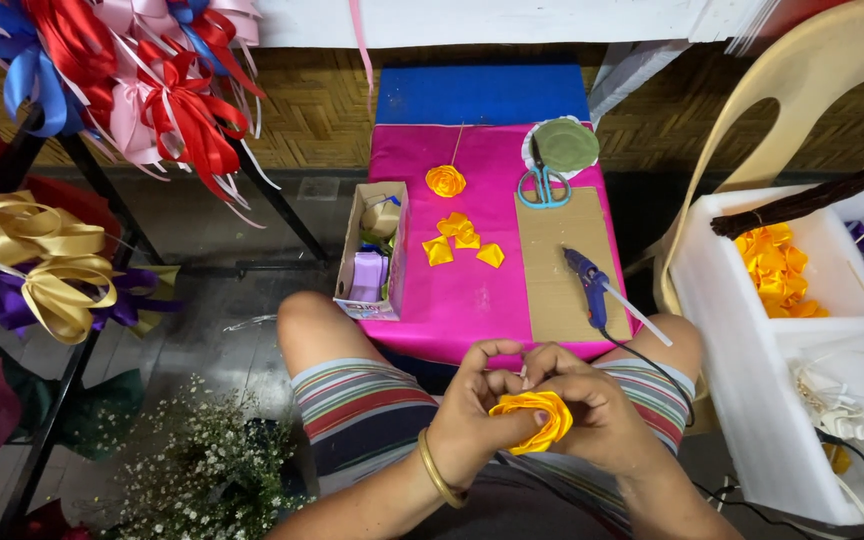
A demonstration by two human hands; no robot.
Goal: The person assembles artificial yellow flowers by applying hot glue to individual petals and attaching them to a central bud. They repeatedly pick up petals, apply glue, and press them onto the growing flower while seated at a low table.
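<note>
Both hands, left hand and right hand, pinch a yellow ribbon rose low in the frame, below the pink counter holding a glue gun.

Your ribbon rose is orange-yellow, like the folded petals on the bright pink desk. Your shorts carry multicoloured stripes, the glue gun is blue, and the scissors have light blue handles.

Bare pink cloth ahead gives open passage between cardboard box and glue gun.
</note>
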